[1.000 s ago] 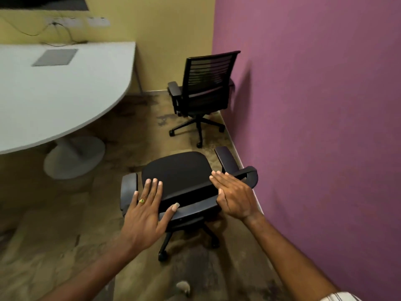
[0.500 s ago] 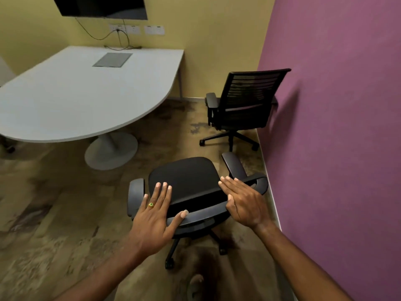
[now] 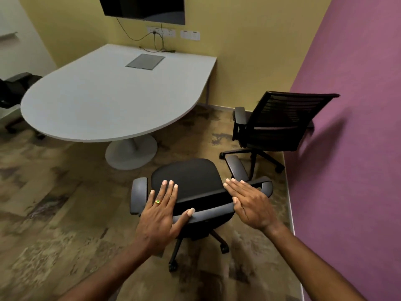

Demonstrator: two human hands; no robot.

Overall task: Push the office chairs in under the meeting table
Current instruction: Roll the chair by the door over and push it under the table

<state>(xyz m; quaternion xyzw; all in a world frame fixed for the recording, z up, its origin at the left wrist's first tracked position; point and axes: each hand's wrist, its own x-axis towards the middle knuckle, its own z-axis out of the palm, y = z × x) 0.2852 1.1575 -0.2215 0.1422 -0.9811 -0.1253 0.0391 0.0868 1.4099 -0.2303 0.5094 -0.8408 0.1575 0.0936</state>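
A black office chair (image 3: 191, 177) stands just in front of me, seen from above and behind, its seat facing the white meeting table (image 3: 108, 101). My left hand (image 3: 160, 213) lies flat over the left end of its backrest top, fingers spread, thumb along the rail. Over the right end, my right hand (image 3: 251, 203) is flat with fingers straight and together. Neither hand is curled around the rail. A second black chair (image 3: 282, 120) with a mesh back stands against the purple wall, clear of the table.
The table's round pedestal base (image 3: 130, 153) sits between the near chair and the tabletop. The purple wall (image 3: 347, 148) runs close on the right. Another chair (image 3: 13, 88) shows at the table's far left. A screen (image 3: 147, 7) hangs on the yellow wall.
The view has swung left and up, bringing the whole table and the screen into sight. Both hands stay on the near chair's backrest, and the chair now points more at the table.
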